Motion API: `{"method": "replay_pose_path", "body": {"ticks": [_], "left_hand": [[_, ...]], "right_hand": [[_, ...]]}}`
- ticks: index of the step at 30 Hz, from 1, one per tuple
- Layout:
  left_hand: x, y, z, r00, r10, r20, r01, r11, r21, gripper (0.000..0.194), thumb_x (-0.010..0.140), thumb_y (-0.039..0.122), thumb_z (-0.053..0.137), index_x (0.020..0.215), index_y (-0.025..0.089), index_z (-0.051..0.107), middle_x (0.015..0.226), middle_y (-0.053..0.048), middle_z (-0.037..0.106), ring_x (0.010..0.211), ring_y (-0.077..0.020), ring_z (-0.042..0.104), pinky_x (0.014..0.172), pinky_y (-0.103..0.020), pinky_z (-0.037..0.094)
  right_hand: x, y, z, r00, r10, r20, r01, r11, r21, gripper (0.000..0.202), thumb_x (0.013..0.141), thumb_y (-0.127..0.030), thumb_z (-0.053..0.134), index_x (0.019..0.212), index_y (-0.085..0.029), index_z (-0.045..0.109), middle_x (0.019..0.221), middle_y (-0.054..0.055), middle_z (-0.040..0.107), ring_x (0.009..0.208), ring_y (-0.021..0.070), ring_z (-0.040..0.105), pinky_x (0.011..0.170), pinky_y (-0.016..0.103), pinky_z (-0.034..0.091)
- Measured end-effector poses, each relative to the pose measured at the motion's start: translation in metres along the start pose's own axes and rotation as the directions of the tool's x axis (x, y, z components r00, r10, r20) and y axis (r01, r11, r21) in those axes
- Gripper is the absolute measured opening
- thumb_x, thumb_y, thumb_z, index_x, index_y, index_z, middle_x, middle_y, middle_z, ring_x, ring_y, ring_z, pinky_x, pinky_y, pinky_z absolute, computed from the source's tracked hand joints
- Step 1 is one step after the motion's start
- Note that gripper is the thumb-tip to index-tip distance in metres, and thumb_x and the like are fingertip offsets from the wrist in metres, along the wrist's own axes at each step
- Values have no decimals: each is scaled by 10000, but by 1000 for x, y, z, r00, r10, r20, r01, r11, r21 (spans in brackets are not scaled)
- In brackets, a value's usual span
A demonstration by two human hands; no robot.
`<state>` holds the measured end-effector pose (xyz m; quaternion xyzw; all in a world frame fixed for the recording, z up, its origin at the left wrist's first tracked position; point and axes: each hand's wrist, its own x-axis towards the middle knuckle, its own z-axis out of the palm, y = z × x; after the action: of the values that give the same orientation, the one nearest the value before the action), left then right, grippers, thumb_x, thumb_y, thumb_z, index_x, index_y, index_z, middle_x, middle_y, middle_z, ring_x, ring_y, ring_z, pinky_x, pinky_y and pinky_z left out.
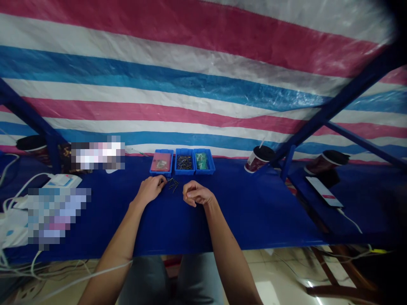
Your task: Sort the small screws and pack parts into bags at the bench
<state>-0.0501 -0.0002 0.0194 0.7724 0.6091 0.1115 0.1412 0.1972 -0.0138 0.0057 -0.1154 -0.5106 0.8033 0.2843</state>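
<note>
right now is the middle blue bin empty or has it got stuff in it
Not empty: the middle blue bin holds a heap of thin dark pieces, like screws or nails. How deep they lie I cannot tell.

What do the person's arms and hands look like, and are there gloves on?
No gloves: the left hand and right hand are both bare. No sleeves show on the arms, and I see no watch or bracelet. Below, there are greyish trousers.
</note>
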Motion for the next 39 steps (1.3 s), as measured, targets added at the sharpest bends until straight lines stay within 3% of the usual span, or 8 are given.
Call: {"method": "replay_pose_path", "body": {"ticks": [11, 16, 23, 32, 39], "left_hand": [[4, 2, 5, 1000, -20, -22, 20, 1000, -8, 266, 930, 451, 532, 1088, 297, 680, 807, -21, 717, 807, -224, 672, 612, -259, 360], [4, 5, 7, 998, -57, -22, 57, 998, -3, 219, 929, 402, 529, 1034, 308, 697, 868, -28, 740, 864, -247, 685, 633, -276, 380], [3, 5, 5, 997, -71, -20, 70, 997, -16, 240, 939, 402, 509, 1044, 317, 708, 906, -35, 749, 887, -251, 678, 656, -283, 390], [1, 6, 1, 999, -33, -43, 30, 998, -64, 320, 896, 544, 559, 1042, 337, 754, 830, -24, 726, 770, -207, 652, 602, -256, 340], [2, 12, 1, 997, -59, -54, 57, 998, -40, 257, 857, 479, 621, 1012, 333, 764, 819, -23, 736, 780, -213, 654, 608, -255, 348]], "right_hand": [[3, 7, 3, 986, -109, -126, 119, 990, 74, 286, 776, -367, 766, 823, -127, 618, 500, -65, 512, 376, 82, 468, 423, 213, 320], [4, 10, 4, 976, -156, -149, 172, 979, 108, 250, 791, -344, 747, 851, -128, 636, 496, -66, 510, 375, 80, 455, 442, 228, 307], [2, 12, 2, 963, -139, -229, 163, 983, 89, 289, 765, -377, 763, 814, -141, 604, 472, -75, 488, 363, 75, 425, 458, 234, 290], [1, 6, 3, 938, -222, -266, 264, 955, 133, 273, 793, -380, 733, 798, -150, 587, 455, -87, 453, 336, 59, 366, 460, 238, 263], [1, 8, 2, 928, -205, -313, 244, 966, 90, 315, 775, -424, 733, 801, -164, 559, 446, -98, 419, 342, 63, 344, 462, 248, 252]]}}
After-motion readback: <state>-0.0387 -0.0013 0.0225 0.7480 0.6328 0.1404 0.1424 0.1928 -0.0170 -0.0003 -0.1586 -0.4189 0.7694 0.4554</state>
